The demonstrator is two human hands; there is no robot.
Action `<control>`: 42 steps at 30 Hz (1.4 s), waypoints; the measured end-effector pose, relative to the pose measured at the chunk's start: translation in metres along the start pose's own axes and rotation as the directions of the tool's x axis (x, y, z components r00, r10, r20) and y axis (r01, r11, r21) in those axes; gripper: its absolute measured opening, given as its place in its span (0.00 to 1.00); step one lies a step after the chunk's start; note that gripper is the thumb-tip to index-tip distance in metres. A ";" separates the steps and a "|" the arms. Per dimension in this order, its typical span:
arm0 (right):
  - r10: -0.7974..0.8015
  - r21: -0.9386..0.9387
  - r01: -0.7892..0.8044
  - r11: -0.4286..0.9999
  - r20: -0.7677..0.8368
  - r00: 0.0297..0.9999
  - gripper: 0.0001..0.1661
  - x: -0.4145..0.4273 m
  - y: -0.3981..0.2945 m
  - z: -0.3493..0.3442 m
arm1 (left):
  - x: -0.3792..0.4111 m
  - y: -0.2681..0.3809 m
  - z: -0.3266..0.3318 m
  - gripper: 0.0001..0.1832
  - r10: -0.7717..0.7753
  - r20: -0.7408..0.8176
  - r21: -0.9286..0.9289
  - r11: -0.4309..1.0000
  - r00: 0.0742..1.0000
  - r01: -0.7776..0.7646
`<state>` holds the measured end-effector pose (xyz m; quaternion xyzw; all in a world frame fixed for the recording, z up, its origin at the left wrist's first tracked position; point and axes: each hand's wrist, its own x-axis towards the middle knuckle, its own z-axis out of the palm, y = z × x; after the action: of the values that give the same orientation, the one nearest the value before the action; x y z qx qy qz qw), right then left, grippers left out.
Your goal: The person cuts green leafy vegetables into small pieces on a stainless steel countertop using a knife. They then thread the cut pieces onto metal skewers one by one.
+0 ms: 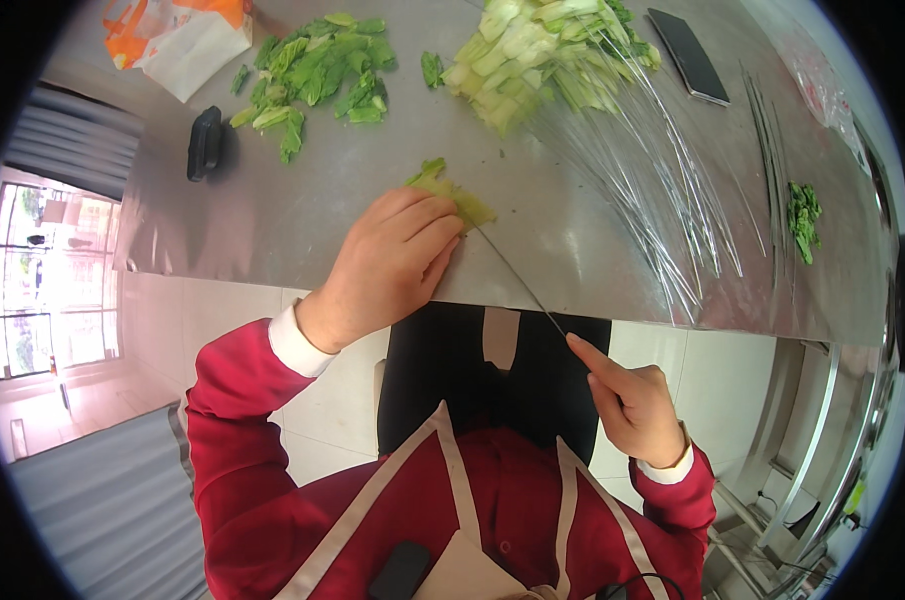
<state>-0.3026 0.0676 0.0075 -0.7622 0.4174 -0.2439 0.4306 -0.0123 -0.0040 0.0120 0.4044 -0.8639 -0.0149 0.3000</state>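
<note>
My left hand [392, 251] is closed over a small yellow-green leaf piece [469, 205] near the table's front edge. From that leaf a thin metal skewer [524, 283] slants down past the edge to my right hand [636, 405]. The right hand grips the skewer's near end, with the index finger stretched along it. Where the skewer's far tip lies is hidden by the left fingers and the leaf. Beyond my hands is a heap of pale green leafy vegetable pieces [531, 56], with a bundle of metal skewers [666, 202] fanning out from it toward me.
Loose green leaves [321, 64] lie at the back left, near a white and orange bag [197, 52] and a black object [204, 144]. On the right are a dark flat case [689, 56], more skewers [769, 165], a small leaf clump [805, 217] and clear plastic [820, 82].
</note>
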 end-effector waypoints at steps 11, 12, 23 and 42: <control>0.038 -0.036 -0.038 0.999 0.001 0.999 0.28 -0.003 -0.007 -0.002 | 0.003 -0.013 -0.020 0.11 -0.181 -0.019 0.027 0.983 0.983 0.181; 0.038 -0.029 -0.038 0.999 0.000 0.999 0.28 -0.005 -0.006 -0.003 | 0.003 -0.013 -0.023 0.11 -0.227 -0.038 0.076 0.970 0.973 0.229; 0.024 0.003 -0.024 1.000 0.010 1.000 0.28 -0.018 -0.010 -0.012 | -0.007 -0.017 -0.013 0.10 -0.224 -0.019 0.076 0.972 0.974 0.224; 0.063 0.009 -0.063 0.998 0.016 0.998 0.28 -0.009 -0.009 0.000 | -0.005 -0.014 -0.009 0.09 -0.172 -0.102 0.033 0.984 0.980 0.177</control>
<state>-0.3033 0.0773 0.0153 -0.7485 0.4366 -0.2262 0.4450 0.0046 -0.0078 0.0134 0.4850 -0.8093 -0.0030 0.3312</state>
